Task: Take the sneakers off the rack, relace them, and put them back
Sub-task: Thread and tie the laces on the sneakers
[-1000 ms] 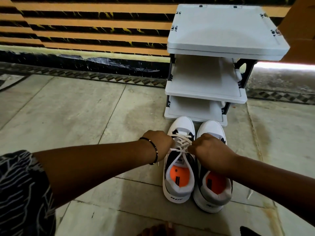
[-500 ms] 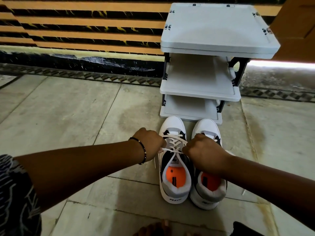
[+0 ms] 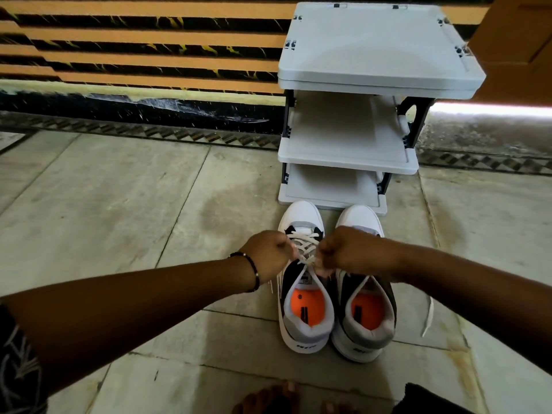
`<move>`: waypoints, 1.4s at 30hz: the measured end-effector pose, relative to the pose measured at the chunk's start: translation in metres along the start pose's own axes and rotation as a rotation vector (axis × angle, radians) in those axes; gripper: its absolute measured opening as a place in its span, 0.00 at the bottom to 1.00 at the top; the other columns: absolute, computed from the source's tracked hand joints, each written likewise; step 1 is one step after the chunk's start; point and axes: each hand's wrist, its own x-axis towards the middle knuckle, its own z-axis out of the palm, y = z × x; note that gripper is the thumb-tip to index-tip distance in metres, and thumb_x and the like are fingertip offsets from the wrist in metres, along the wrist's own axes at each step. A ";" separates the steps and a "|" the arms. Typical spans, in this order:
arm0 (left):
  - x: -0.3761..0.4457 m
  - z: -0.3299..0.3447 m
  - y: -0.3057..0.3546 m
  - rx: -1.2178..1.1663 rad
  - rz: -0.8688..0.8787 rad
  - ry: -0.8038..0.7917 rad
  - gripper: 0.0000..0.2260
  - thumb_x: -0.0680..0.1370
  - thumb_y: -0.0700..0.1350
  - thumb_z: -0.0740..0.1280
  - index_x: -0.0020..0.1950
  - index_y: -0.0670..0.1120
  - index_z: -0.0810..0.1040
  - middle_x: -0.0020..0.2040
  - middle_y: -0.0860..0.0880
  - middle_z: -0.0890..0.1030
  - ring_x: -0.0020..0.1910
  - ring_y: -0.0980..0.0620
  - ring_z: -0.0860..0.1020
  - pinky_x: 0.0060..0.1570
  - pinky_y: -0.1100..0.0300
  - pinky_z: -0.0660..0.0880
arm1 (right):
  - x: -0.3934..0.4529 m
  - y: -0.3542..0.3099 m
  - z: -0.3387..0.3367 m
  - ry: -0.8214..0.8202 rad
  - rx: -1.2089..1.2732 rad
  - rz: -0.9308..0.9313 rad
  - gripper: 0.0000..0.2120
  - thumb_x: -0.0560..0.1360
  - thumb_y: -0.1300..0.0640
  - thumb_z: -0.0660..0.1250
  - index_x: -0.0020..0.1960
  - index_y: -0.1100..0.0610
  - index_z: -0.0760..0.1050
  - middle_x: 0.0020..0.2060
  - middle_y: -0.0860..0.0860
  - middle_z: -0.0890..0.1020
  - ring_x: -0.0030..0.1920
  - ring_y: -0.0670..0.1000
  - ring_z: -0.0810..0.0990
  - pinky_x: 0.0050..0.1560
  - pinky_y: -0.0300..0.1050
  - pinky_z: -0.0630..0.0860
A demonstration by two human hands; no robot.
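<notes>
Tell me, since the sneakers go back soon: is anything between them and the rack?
Nothing visible. The sneakers stand on the floor right in front of the rack, toes toward it, and its shelves look bare.

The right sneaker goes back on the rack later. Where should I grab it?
Pinch the right sneaker at its padded heel collar from above: the opening faces up and toward you, and the heel sits clear of both hands. Gather the loose lace first.
</notes>
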 end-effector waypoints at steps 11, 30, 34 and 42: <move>-0.001 0.011 0.017 -0.754 -0.144 0.150 0.13 0.79 0.38 0.55 0.37 0.44 0.73 0.29 0.50 0.80 0.29 0.54 0.79 0.32 0.63 0.79 | 0.002 -0.008 0.010 0.201 1.072 0.092 0.12 0.79 0.61 0.56 0.41 0.61 0.75 0.34 0.55 0.80 0.29 0.48 0.80 0.26 0.34 0.74; -0.004 0.008 -0.001 -0.485 0.092 0.062 0.15 0.79 0.35 0.56 0.41 0.50 0.75 0.38 0.52 0.78 0.36 0.57 0.77 0.30 0.67 0.71 | -0.005 0.001 -0.033 -0.064 -0.495 0.024 0.09 0.74 0.56 0.64 0.44 0.61 0.80 0.25 0.46 0.74 0.34 0.46 0.74 0.35 0.36 0.70; -0.005 0.007 -0.001 -0.486 0.081 0.057 0.15 0.79 0.35 0.56 0.41 0.50 0.75 0.39 0.52 0.78 0.36 0.57 0.77 0.29 0.69 0.71 | -0.012 -0.004 -0.033 0.093 -1.067 0.066 0.11 0.74 0.49 0.64 0.52 0.54 0.75 0.40 0.47 0.74 0.49 0.53 0.75 0.52 0.48 0.69; -0.004 0.008 -0.001 -0.462 0.058 0.044 0.13 0.78 0.35 0.60 0.45 0.51 0.80 0.40 0.55 0.81 0.34 0.62 0.78 0.35 0.67 0.72 | 0.006 0.012 0.022 0.065 -0.722 -0.092 0.15 0.73 0.51 0.66 0.54 0.59 0.75 0.50 0.58 0.81 0.51 0.57 0.79 0.49 0.48 0.74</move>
